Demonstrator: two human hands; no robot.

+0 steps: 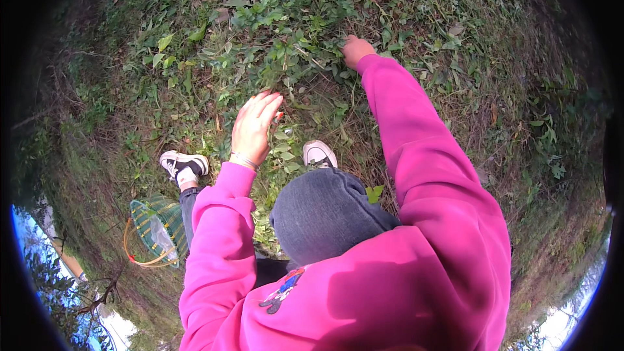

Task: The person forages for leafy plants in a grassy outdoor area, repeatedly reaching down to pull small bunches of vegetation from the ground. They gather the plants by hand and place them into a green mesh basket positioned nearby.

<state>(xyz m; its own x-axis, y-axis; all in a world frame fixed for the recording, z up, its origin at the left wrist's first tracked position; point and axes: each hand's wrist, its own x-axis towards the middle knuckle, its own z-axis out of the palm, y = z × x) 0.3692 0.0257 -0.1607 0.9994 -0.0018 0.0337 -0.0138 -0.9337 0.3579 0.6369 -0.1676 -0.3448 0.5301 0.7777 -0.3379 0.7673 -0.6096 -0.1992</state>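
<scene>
My left hand [254,126] is held over the ground left of centre, palm down with its fingers stretched forward, beside low leafy plants [282,53]. Whether anything lies under its palm is hidden. Farther forward and to the right, my right hand [355,51] reaches down at the edge of the same plants, its fingertips partly hidden among the leaves. From this view I cannot tell if it grips a stem. Between the hands are a pale thin twig [309,56] and dry grass.
A green and yellow woven basket [156,229] with a hoop handle and a clear plastic bag stands at the lower left. My shoes [184,162] rest on the grass, and my bent knee [326,212] is near the centre. A bare branch [102,295] shows at the lower left.
</scene>
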